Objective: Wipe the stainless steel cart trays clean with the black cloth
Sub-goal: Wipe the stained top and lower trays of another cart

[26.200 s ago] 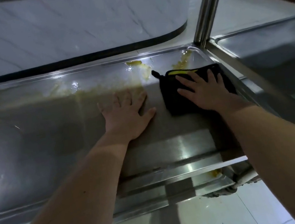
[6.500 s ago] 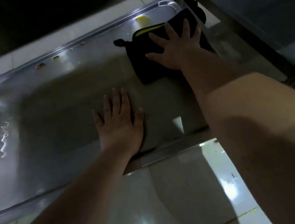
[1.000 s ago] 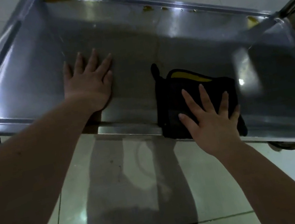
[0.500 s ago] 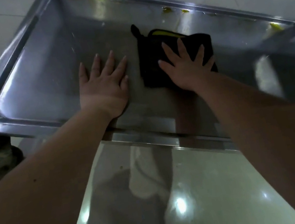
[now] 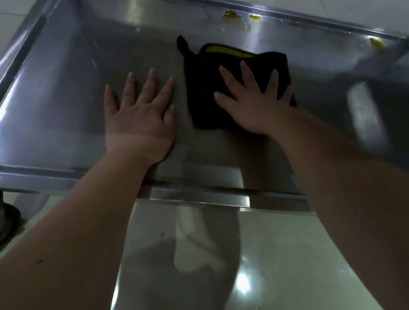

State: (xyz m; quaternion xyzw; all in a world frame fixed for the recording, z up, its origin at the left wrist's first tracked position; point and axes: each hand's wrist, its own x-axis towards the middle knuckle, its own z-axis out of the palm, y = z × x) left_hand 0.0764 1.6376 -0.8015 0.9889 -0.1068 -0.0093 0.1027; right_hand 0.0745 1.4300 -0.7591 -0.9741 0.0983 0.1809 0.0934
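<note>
The folded black cloth with yellow trim [image 5: 202, 84] lay flat inside the shallow stainless steel cart tray [image 5: 53, 80], pressed beneath the spread-fingered right hand [image 5: 254, 102]; the left hand [image 5: 142, 119], fingers splayed, rested just beside it. Yellow residue [image 5: 230, 15] dotted the far rim.

Head view — steeply down, close.

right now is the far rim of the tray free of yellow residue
No: yellow residue dots the far rim of the tray, beyond the black cloth that lies under the right hand.
</note>
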